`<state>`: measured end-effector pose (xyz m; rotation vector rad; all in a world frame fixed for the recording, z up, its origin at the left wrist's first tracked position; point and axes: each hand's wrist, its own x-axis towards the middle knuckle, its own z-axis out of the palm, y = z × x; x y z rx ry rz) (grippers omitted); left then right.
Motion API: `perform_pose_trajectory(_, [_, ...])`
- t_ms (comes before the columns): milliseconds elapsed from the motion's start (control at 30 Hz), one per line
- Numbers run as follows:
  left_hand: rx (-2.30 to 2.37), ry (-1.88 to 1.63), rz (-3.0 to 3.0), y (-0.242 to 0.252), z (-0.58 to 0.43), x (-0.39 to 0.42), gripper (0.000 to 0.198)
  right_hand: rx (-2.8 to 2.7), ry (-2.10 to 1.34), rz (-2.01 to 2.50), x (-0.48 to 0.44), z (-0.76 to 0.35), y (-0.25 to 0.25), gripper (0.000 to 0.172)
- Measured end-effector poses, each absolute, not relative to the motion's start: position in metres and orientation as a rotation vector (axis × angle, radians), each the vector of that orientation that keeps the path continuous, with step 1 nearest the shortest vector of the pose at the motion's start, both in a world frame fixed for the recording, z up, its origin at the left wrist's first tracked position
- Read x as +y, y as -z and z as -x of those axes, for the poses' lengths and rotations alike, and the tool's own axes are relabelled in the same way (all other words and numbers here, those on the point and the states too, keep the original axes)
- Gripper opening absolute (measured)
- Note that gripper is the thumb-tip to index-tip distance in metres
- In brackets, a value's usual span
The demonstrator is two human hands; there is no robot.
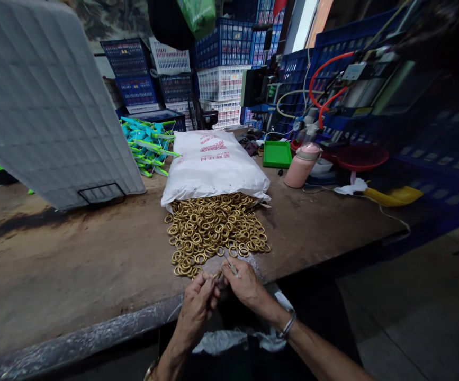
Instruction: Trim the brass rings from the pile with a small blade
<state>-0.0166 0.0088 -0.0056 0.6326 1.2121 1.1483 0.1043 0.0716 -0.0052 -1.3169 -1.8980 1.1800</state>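
Note:
My left hand (202, 295) pinches a small gold-coloured ring (216, 275) at the table's front edge. Close against it, my right hand (242, 280) is closed around a thin, pointed tool that looks like a small knife (232, 265), its tip toward the pile. The fingers of both hands nearly meet at the ring, whose far side they partly hide. Just beyond them lies a heap of gold-coloured rings (213, 227), spilling from the open mouth of a white sack (217, 164) with red print.
A grey padded panel (54, 106) stands at left, beside turquoise and green plastic parts (150, 143). At right are a green tray (277, 154), a pink bottle (303, 165), a yellow scoop (396, 197) and a machine with red hoses (364, 84). Stacked crates (223, 82) fill the back.

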Motion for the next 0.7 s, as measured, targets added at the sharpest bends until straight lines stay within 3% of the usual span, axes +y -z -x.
perform_pose_trajectory(233, [1.245, -1.18, -0.65, 0.002, 0.014, 0.012, 0.037, -2.255, -0.96, 1.206, 0.064, -0.112, 0.011, 0.012])
perform_pose_trajectory(700, [1.329, -1.262, -0.869, 0.01, 0.015, 0.009, 0.037, -2.444, -0.788, 1.224, 0.062, -0.114, 0.017, 0.023])
